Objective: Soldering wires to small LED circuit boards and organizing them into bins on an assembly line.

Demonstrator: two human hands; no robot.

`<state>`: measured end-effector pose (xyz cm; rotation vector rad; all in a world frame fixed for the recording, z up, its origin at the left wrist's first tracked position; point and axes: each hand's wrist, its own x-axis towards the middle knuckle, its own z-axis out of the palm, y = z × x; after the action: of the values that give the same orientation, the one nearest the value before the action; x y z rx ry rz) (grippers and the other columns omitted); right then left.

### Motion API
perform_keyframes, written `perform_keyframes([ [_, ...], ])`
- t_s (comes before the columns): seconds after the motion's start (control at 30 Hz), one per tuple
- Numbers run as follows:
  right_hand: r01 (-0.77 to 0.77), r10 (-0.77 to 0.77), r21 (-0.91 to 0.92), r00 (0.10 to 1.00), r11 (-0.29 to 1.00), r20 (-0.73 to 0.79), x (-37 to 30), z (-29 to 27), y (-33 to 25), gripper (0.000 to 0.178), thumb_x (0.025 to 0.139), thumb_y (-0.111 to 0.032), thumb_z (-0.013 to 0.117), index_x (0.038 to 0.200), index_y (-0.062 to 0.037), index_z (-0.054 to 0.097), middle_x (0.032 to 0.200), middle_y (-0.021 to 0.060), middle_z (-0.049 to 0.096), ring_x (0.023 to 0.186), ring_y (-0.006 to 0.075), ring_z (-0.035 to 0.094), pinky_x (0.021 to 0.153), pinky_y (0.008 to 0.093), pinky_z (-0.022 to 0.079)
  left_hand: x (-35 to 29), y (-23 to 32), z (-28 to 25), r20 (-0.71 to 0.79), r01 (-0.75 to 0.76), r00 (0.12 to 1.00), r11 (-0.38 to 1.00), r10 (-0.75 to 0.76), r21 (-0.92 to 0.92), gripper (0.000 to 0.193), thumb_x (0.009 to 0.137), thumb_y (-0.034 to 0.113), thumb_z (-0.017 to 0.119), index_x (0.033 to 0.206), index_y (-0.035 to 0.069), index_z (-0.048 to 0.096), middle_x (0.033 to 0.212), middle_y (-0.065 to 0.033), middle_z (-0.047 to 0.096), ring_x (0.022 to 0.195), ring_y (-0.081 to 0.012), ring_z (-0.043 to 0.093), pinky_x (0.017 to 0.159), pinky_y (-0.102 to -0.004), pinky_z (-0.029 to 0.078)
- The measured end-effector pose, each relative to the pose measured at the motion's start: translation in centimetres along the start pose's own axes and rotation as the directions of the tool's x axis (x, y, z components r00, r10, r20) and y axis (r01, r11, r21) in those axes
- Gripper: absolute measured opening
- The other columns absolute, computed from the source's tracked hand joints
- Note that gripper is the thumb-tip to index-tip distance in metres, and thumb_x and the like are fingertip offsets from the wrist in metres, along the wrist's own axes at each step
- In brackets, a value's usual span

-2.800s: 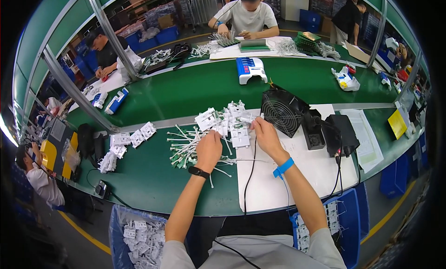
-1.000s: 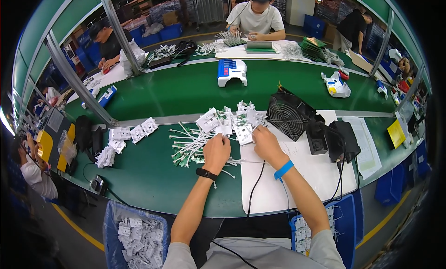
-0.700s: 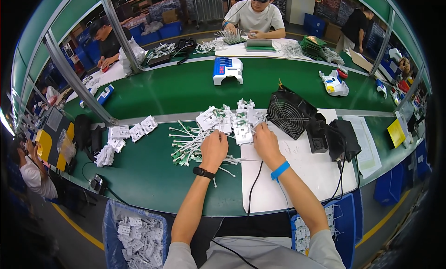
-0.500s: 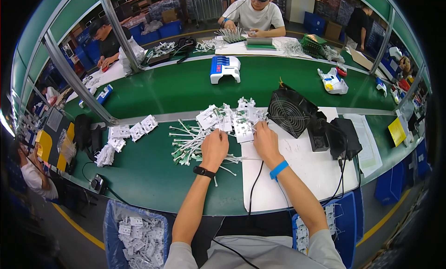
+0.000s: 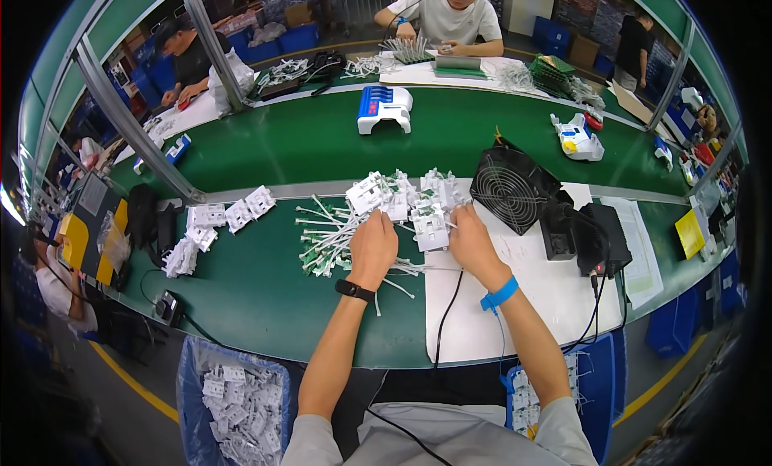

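Note:
My left hand [image 5: 375, 247] is curled closed at the near edge of a heap of white plastic housings [image 5: 371, 194]; its fingertips and anything in them are hidden. My right hand [image 5: 476, 245] pinches the right edge of a white plastic housing [image 5: 431, 228], which lies tilted in front of the heap. Left of and beneath my left wrist spreads a bundle of white cables [image 5: 328, 239] with small green boards at some ends. A black band circles my left wrist, and a blue strap with a cord is around my right.
Right of my hands stand a black fan [image 5: 507, 191] and a black box [image 5: 605, 239] with cables, near a white sheet [image 5: 515, 305]. More housings [image 5: 207, 217] lie left. A blue bin [image 5: 285, 394] of housings is below. Across the green belt [image 5: 305, 144], carrying a blue-and-white casing [image 5: 384, 110], people work.
The view has shifted slightly. The housing at my right hand has come a little toward me, away from the heap. My left hand stays by the heap.

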<state>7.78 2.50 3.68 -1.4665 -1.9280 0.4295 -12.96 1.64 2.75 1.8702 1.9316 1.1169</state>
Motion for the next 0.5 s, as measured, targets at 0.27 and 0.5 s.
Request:
perform_keyframes([
  [0.27,-0.291,0.213,0.262,0.934,0.92,0.288,1.3,1.0,4.3,0.023,0.085,-0.001,0.056,0.107,0.0059,0.058,0.105,0.0323,0.066,0.099,0.0447,0.065,0.087,0.0453,0.051,0.6,-1.0,0.4,0.035,-0.023,0.999,0.985,0.029,-0.169,0.023,0.104,0.013,0.046,0.097,-0.002,0.061,0.08,-0.0246,0.069,0.081,-0.0466,0.066,0.074,-0.0555,0.049],
  [0.5,-0.262,0.218,0.257,0.958,0.93,0.188,0.4,0.2,2.5,0.026,0.091,-0.01,0.054,0.113,0.0022,0.061,0.105,0.0306,0.068,0.103,0.0441,0.065,0.091,0.0462,0.05,1.4,-2.4,1.1,0.0,0.079,0.997,0.977,-0.081,-0.2,0.028,0.101,0.02,0.052,0.094,-0.005,0.062,0.087,-0.0275,0.069,0.084,-0.0481,0.066,0.075,-0.0548,0.05],
])
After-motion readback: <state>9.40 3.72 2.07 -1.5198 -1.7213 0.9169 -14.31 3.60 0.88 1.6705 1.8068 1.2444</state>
